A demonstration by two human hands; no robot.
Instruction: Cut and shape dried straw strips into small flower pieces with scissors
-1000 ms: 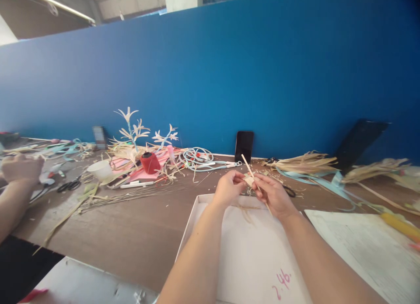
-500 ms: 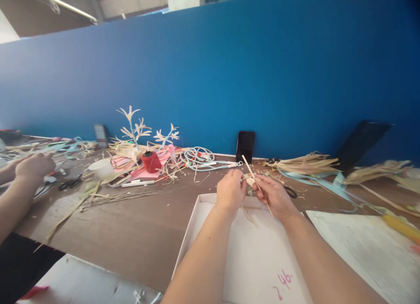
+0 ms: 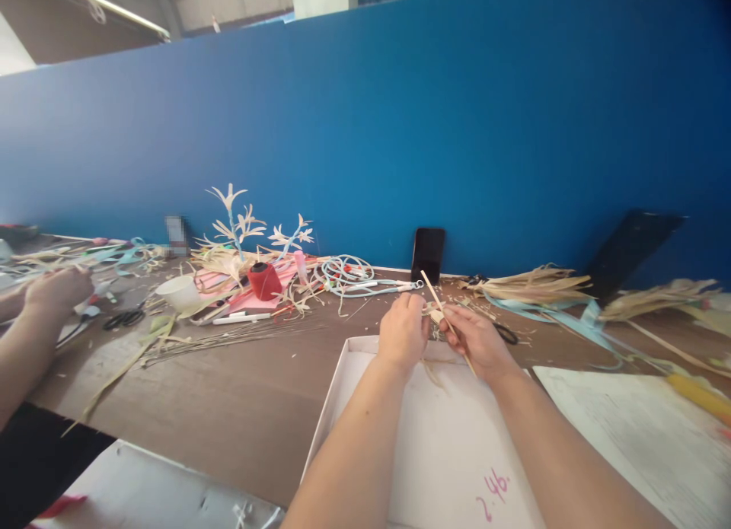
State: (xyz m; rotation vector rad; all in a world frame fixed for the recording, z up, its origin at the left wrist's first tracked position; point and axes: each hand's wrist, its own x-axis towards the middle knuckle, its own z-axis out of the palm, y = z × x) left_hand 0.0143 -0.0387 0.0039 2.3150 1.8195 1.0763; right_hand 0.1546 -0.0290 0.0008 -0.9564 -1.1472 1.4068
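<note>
Above the far edge of a shallow white box point(image 3: 445, 445), my two hands meet. My right hand point(image 3: 478, 340) is closed in a pinch on a thin pale stick point(image 3: 432, 289), which slants from upper left to lower right. Close beside it, my left hand point(image 3: 403, 329) has its fingers curled against a pale strip of dried husk point(image 3: 436, 314). The left fingertips are partly hidden, and the strip lies between the hands against the stick. A loose fibre end point(image 3: 432, 373) hangs below them over the box.
A phone point(image 3: 428, 255) leans on the blue partition point(image 3: 485, 133). Left stand husk flowers point(image 3: 231, 217), a red thread spool point(image 3: 263, 281), a white bowl point(image 3: 178, 291) and thin wires point(image 3: 217, 342). Husk bundles point(image 3: 531, 285) and paper point(image 3: 633, 430) lie right. A co-worker's hand point(image 3: 57, 293) works far left.
My hands and the stick stay almost in the same place, with only a slight shift of the fingers. The co-worker's hand at the far left has moved a little.
</note>
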